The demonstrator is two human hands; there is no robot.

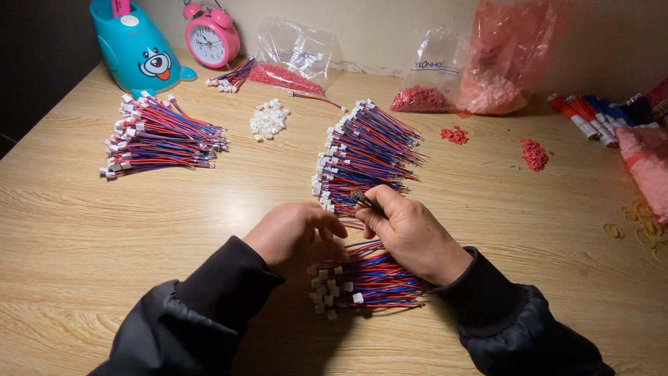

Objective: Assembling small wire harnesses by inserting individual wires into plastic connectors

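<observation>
A small pile of red-and-blue wire leads with white plugs [365, 280] lies on the wooden table [83, 237] just under my wrists. Curled loosely over its left end is my left hand [296, 233], fingertips near the white plugs; whether it holds a wire is hidden. My right hand [407, 230] is closed around a thin bundle of the same wires [360, 198], whose ends stick out past the thumb. Just beyond the hands lies a long fanned row of wire leads [365, 153].
Another wire pile [160, 136] lies far left, loose white plugs [268, 118] beside it. At the back stand a blue animal-shaped holder [139, 49], a pink alarm clock [211, 38], clear bags [296, 52] and red-filled bags [501, 63]. Red bits [534, 153], wire bundles [598, 115], rubber bands [643, 223] lie right.
</observation>
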